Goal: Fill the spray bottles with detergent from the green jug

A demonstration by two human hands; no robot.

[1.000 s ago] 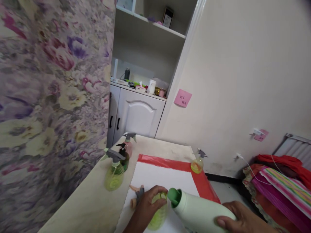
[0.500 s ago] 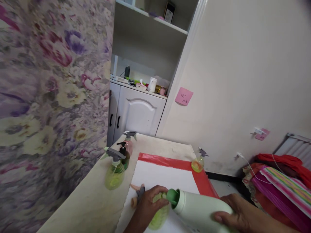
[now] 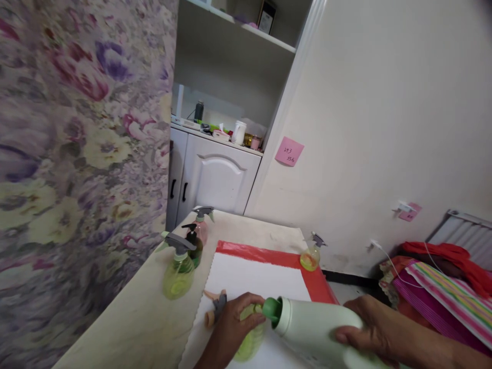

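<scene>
The left hand (image 3: pixel 235 322) gripped the yellow-green bottle (image 3: pixel 249 342) around its top; the right hand (image 3: pixel 375 328) clasped the pale-green container (image 3: pixel 313 325), its spout (image 3: pixel 272 309) just beside the left hand.

The left fingers (image 3: pixel 251 299) hid part of the yellow-green ribbed bottle (image 3: pixel 249 346), and the back of that hand covered some of the grey-and-peach spray head (image 3: pixel 220 303). The right fingers (image 3: pixel 348 334) covered part of the pale green flip-cap bottle (image 3: pixel 307 323), which the bottom edge cut off, as it did the white sheet (image 3: pixel 249 277). The dark pump bottle (image 3: pixel 197 247) partly hid the pink spray bottle (image 3: pixel 202 229), and the writing on the smaller pink sticky note (image 3: pixel 412 211) was too small to read
</scene>
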